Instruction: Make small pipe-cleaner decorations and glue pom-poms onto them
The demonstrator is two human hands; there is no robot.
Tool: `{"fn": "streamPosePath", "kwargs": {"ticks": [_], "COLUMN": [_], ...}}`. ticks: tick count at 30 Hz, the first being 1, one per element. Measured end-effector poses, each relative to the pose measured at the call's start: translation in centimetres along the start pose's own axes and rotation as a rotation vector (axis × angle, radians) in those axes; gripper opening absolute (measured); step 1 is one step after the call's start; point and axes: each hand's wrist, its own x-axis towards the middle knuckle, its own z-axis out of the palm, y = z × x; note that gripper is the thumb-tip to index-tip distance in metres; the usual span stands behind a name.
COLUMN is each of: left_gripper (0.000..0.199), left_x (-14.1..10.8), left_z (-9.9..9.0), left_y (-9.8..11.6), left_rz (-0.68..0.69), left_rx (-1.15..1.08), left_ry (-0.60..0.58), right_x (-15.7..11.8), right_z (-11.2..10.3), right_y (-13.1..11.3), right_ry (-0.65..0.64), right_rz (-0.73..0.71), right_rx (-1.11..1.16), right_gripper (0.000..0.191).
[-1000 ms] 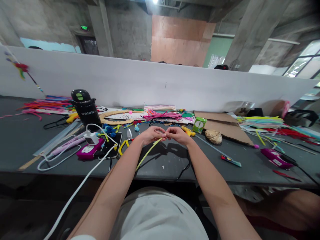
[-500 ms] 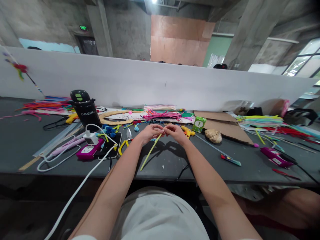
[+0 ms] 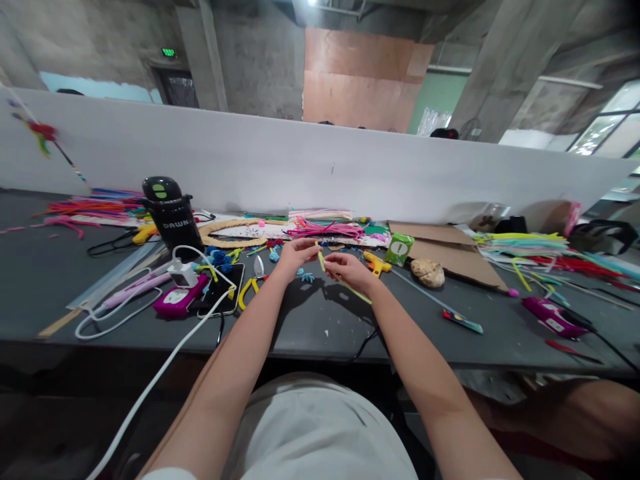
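Note:
A pale yellow pipe cleaner point(image 3: 359, 294) runs between my two hands above the dark table. One end is pinched in the fingertips of my left hand point(image 3: 297, 257). My right hand point(image 3: 349, 270) closes on it a little lower, and its long tail slants down to the right, close to my right wrist. Below my fingers a small blue fuzzy piece point(image 3: 307, 277) lies on the table. To the left of my left hand are yellow-handled pliers point(image 3: 245, 292).
A black bottle point(image 3: 175, 220), a purple power block point(image 3: 181, 298) and a phone point(image 3: 235, 293) stand or lie at left. Rightward are a yellow glue gun point(image 3: 376, 263), a green box point(image 3: 399, 249), a stone-like lump point(image 3: 427, 273) and a utility knife point(image 3: 462, 321). Pink pipe cleaners point(image 3: 327, 229) lie behind.
The pipe cleaner's free length has swung from pointing down-left to pointing down-right. My right hand has turned and dropped slightly, while my left hand has moved a little up and left.

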Motion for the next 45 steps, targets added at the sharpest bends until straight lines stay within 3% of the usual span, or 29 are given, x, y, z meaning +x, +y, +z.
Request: {"fn": "streamPosePath", "kwargs": {"ticks": [7, 11, 14, 19, 23, 29, 33, 39, 45], "left_gripper": [0.051, 0.049, 0.05, 0.049, 0.048, 0.048, 0.049, 0.054, 0.049], "left_x": [0.2, 0.0, -0.1, -0.2, -0.4, -0.4, -0.4, -0.4, -0.3], "left_z": [-0.3, 0.0, 0.3, 0.3, 0.3, 0.3, 0.4, 0.6, 0.3], "left_y": [-0.4, -0.1, -0.1, -0.3, 0.0, 0.3, 0.0, -0.3, -0.4], "left_rz": [0.025, 0.042, 0.072, 0.067, 0.056, 0.11, 0.109, 0.077, 0.08], "left_rx": [0.139, 0.185, 0.183, 0.185, 0.183, 0.19, 0.164, 0.151, 0.183], "left_ry": [0.005, 0.018, 0.028, -0.008, 0.006, 0.075, 0.036, -0.086, -0.12], "right_x": [0.4, 0.5, 0.3, 0.1, 0.1, 0.1, 0.0, 0.3, 0.3], "right_z": [-0.6, -0.6, -0.2, 0.4, 0.4, 0.9, 1.3, 1.2, 0.4], "right_y": [0.5, 0.9, 1.1, 1.0, 0.8, 0.4, 0.4, 0.1, 0.2], "right_ry": [0.135, 0.19, 0.168, 0.07, 0.084, 0.104, 0.118, 0.104, 0.196], "right_rz": [-0.072, -0.237, -0.321, -0.324, -0.303, -0.22, -0.221, -0.109, -0.181], "right_rx": [-0.231, -0.483, -0.583, -0.673, -0.639, -0.383, -0.32, -0.107, -0.284], "right_gripper": [0.035, 0.025, 0.024, 0.025, 0.027, 0.037, 0.037, 0.045, 0.039]}}
